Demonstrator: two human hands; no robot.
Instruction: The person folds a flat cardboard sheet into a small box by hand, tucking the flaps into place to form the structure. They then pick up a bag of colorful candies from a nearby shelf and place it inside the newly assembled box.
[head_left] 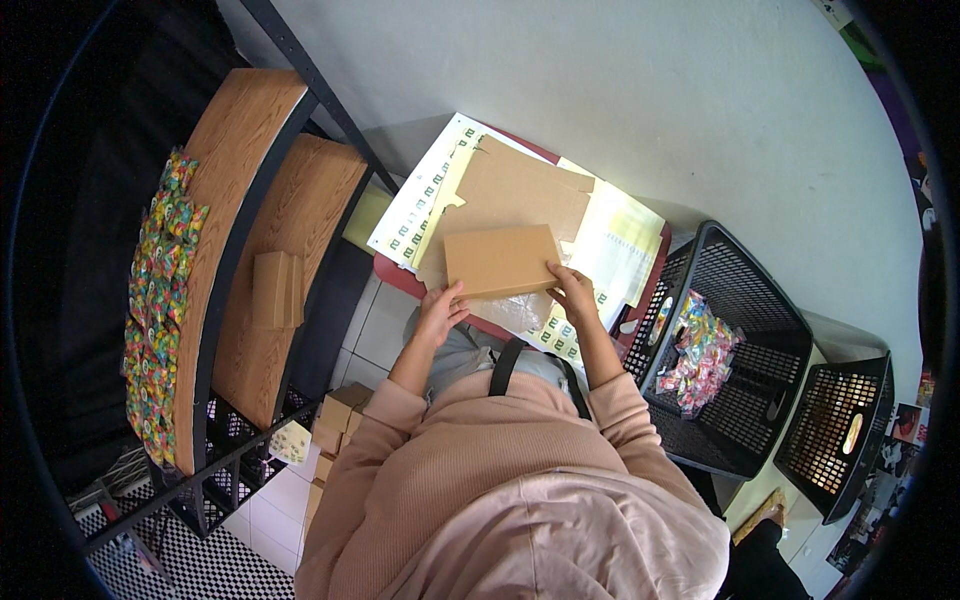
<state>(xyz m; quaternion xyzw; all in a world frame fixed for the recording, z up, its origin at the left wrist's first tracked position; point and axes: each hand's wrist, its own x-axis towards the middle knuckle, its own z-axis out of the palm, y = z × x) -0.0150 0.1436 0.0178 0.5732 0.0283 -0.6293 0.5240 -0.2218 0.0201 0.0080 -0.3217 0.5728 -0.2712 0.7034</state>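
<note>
Both hands grip flat brown box over red table: left hand pinches near-left corner, right hand clamps near-right edge; keep it level w/ even pressure, fingers off flaps

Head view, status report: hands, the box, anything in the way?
Left hand and right hand both grip the folded cardboard box, near edge. Box sits over flat cardboard and sticker sheets. Nothing blocking it.

Black basket of sweets beside a wooden shelf.
</note>
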